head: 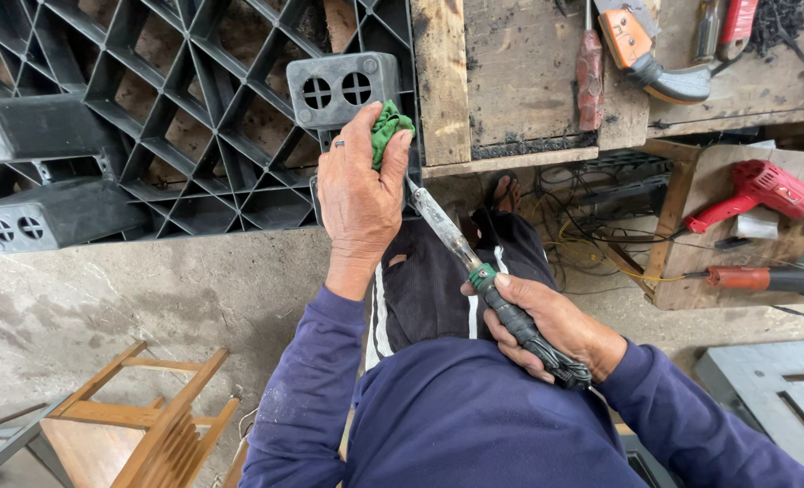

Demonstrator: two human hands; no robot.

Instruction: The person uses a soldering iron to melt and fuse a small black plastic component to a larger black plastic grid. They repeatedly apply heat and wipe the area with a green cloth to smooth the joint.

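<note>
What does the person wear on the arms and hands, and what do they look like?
Both arms are covered by long dark blue sleeves that end at the wrists. The left sleeve shows pale dusty marks. Both hands are bare, without gloves. The left hand has a thin ring on one finger; the right hand shows none.

Soft, even daylight; sharp view with wide-angle bend.
No harsh shadows or glare; only faint shade under the pallet at ten o'clock. Edges bow outward at three and nine o'clock; focus holds throughout.
</note>
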